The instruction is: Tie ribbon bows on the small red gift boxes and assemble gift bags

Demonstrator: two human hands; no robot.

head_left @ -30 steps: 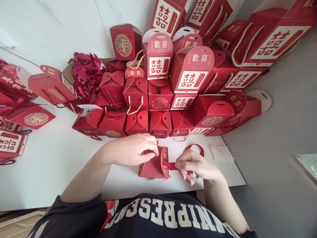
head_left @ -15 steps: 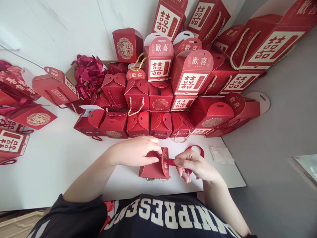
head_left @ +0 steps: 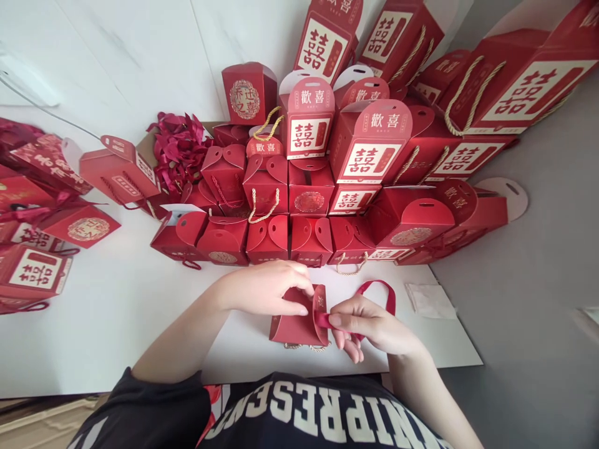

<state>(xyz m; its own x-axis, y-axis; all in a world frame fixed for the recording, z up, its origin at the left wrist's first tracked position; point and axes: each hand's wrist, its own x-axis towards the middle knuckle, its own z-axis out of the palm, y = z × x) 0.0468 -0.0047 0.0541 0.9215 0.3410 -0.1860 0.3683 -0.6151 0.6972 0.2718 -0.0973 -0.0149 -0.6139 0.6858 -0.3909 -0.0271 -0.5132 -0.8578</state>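
Observation:
A small red paper gift box (head_left: pixel 294 329) with twisted cord handles stands on the white table in front of me. My left hand (head_left: pixel 276 290) reaches over it from the left, thumb and bent fingers holding it near the top flaps; some fingertips are hidden. At the box's right side, my right hand (head_left: pixel 360 324) pinches a dark red ribbon (head_left: pixel 322 320) between thumb and forefinger. The pinched end touches the right flap; I cannot tell whether it passes through the slot. The rest of the ribbon loops behind my right hand onto the table.
Stacked red gift boxes (head_left: pixel 311 240) form a wall behind my hands. More boxes (head_left: pixel 87 224) are piled at the left. A heap of red ribbon bows (head_left: pixel 180 149) lies behind. A white tissue packet (head_left: pixel 430 301) rests near the table's right edge, beside a grey wall (head_left: pixel 528 280).
My right hand has come closer to the box, so less ribbon shows between fingers and flap. My left hand stays on the box. The whole view has shifted slightly.

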